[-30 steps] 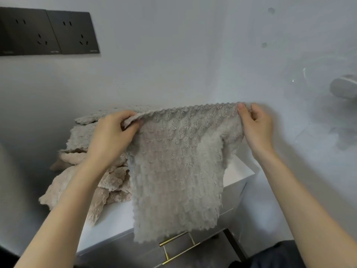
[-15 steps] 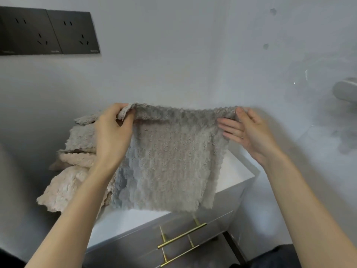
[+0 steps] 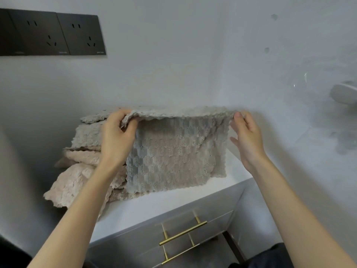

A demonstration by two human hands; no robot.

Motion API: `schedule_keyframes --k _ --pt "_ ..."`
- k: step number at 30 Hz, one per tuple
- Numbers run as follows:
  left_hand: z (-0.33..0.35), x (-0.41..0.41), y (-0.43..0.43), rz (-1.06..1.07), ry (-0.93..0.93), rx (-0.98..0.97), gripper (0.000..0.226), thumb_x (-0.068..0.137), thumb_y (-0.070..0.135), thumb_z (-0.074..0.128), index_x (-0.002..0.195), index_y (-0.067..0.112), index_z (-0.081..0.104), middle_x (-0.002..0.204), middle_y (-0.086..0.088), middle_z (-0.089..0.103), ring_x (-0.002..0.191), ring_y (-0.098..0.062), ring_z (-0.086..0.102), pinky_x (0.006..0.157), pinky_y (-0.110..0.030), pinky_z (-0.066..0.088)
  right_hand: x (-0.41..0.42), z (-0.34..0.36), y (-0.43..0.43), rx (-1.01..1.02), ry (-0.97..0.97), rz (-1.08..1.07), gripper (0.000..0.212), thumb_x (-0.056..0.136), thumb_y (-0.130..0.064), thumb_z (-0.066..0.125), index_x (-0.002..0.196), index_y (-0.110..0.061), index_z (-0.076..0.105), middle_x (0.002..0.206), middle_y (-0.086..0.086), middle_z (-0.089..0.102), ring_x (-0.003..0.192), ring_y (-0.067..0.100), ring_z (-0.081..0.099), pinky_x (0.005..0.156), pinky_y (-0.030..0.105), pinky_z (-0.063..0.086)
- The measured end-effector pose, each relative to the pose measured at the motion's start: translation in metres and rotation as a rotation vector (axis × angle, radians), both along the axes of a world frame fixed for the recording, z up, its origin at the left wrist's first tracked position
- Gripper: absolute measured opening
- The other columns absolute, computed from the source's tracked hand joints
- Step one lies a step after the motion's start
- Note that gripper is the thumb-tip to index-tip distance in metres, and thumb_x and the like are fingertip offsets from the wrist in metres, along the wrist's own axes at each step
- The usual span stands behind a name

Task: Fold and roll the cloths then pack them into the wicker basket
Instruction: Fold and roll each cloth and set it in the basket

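Observation:
I hold a grey fluffy cloth (image 3: 177,151) up in the air over the white cabinet top (image 3: 154,202). It hangs doubled over, with its fold along the top edge. My left hand (image 3: 117,138) grips the top left corner with curled fingers. My right hand (image 3: 247,136) pinches the top right corner between thumb and forefinger, its other fingers spread. Behind the left hand lies a pile of beige and grey cloths (image 3: 85,147) on the cabinet. No wicker basket is in view.
The cabinet has drawers with brass bar handles (image 3: 182,233) below the top. Two dark wall sockets (image 3: 52,32) sit at the upper left. A white fixture (image 3: 343,92) sticks out from the wall at the right edge.
The cloth hung long from both hands; its lower part has come up, so it now hangs half as long. My right hand opened for a moment and pinches the corner again.

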State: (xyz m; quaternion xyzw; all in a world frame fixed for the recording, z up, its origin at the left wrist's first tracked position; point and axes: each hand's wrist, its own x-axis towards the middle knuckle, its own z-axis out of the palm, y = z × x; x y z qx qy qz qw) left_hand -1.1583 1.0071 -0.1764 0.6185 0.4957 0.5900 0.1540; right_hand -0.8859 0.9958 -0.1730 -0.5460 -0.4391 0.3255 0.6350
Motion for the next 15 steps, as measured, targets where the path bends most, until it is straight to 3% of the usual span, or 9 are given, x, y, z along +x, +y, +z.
schedule_keyframes --k 2,4,8,10,12,15 --pt "-0.005 -0.001 -0.005 0.008 0.1 -0.029 0.022 0.09 0.008 0.059 0.099 0.027 0.064 0.1 0.006 0.064 0.089 -0.009 0.058 0.072 -0.015 0.04 0.004 -0.009 -0.001 -0.117 -0.024 0.016 0.016 0.098 -0.019 0.05 0.085 -0.013 0.057 0.104 0.012 0.061 0.118 0.034 0.053 0.098 0.046 0.044" --pt "-0.011 -0.002 -0.011 -0.006 0.192 -0.057 0.029 0.085 0.001 0.058 0.093 0.028 0.066 0.1 0.007 0.064 0.085 0.004 0.054 0.069 -0.008 0.037 0.009 -0.014 -0.003 -0.181 -0.042 0.013 0.023 0.093 -0.008 0.048 0.082 -0.02 0.064 0.101 0.001 0.065 0.101 0.021 0.064 0.092 0.039 0.049" --pt "-0.014 -0.01 -0.026 -0.068 0.27 -0.167 0.04 0.078 -0.005 0.055 0.084 0.034 0.066 0.101 0.012 0.063 0.091 0.007 0.053 0.073 -0.006 0.036 0.016 -0.016 -0.009 -0.26 0.111 0.002 0.029 0.088 -0.01 0.043 0.08 -0.009 0.071 0.087 0.007 0.069 0.066 0.019 0.07 0.073 0.032 0.059" --pt "-0.015 -0.015 -0.033 -0.104 0.297 -0.218 0.04 0.077 -0.005 0.058 0.086 0.033 0.068 0.102 0.01 0.064 0.089 0.002 0.057 0.075 -0.011 0.039 0.017 -0.019 -0.012 -0.314 0.165 0.037 0.025 0.088 -0.014 0.049 0.083 -0.006 0.072 0.082 0.007 0.071 0.069 0.024 0.072 0.07 0.032 0.061" --pt "-0.015 -0.02 -0.041 -0.152 0.286 -0.269 0.038 0.076 -0.004 0.061 0.089 0.03 0.07 0.101 0.01 0.065 0.081 0.003 0.059 0.07 -0.007 0.042 0.018 -0.025 -0.015 -0.342 0.165 0.073 0.011 0.085 -0.014 0.066 0.087 -0.004 0.071 0.082 0.008 0.071 0.072 0.026 0.072 0.069 0.031 0.061" --pt "-0.014 -0.027 -0.051 -0.26 0.172 -0.377 0.028 0.077 0.012 0.073 0.095 0.032 0.072 0.098 0.013 0.069 0.077 0.007 0.062 0.063 -0.005 0.043 0.02 -0.031 -0.017 -0.341 0.101 0.086 0.014 0.078 -0.003 0.076 0.089 0.002 0.069 0.082 0.011 0.069 0.068 0.023 0.068 0.066 0.027 0.06"
